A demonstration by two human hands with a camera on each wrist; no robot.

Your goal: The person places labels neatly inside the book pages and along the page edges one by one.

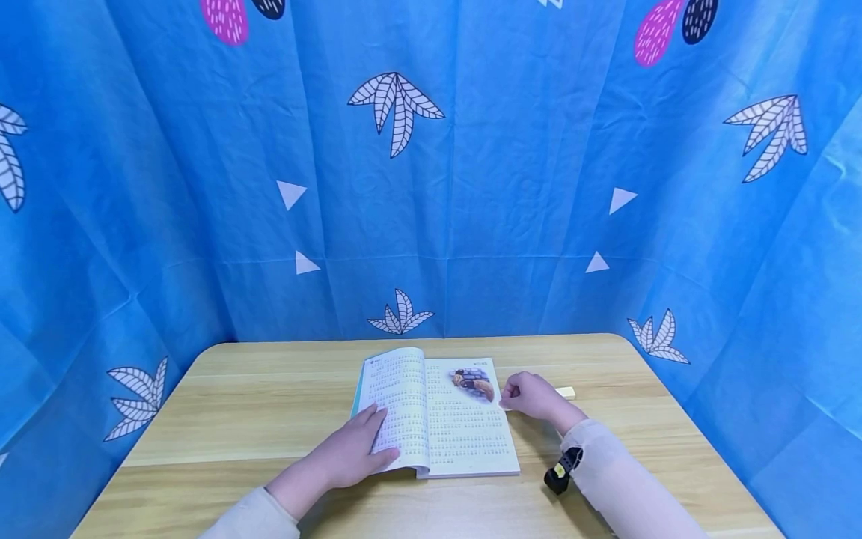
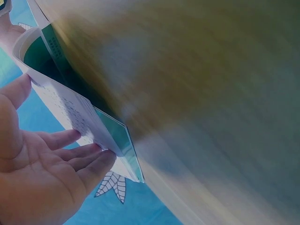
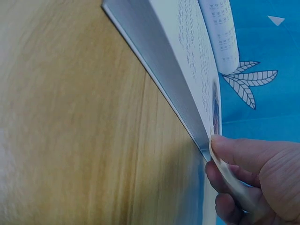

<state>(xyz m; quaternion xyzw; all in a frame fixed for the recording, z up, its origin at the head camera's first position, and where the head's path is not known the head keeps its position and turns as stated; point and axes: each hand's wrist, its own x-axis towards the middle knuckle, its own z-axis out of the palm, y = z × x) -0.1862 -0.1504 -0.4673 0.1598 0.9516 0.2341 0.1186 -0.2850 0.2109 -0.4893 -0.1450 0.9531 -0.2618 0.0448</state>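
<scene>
An open book point(image 1: 465, 442) with printed text lies on the table, a coloured picture near the top of its right page. Its left pages point(image 1: 397, 397) curve up from the spine, and a green cover shows beneath them in the left wrist view. My left hand point(image 1: 350, 453) rests on these pages, fingers spread and fairly straight, thumb toward the bottom edge. Beside the right page's outer edge, my right hand point(image 1: 535, 395) pinches a thin, pale, bent paper slip point(image 3: 229, 180) between thumb and fingers. The slip's tip meets the page edge near the picture.
A small cream-coloured block point(image 1: 567, 391) lies on the wooden table point(image 1: 269, 404) just beyond the right hand, which partly hides it. Blue patterned cloth point(image 1: 444, 187) hangs behind the table and along both sides. A black strap point(image 1: 564, 470) circles the right wrist.
</scene>
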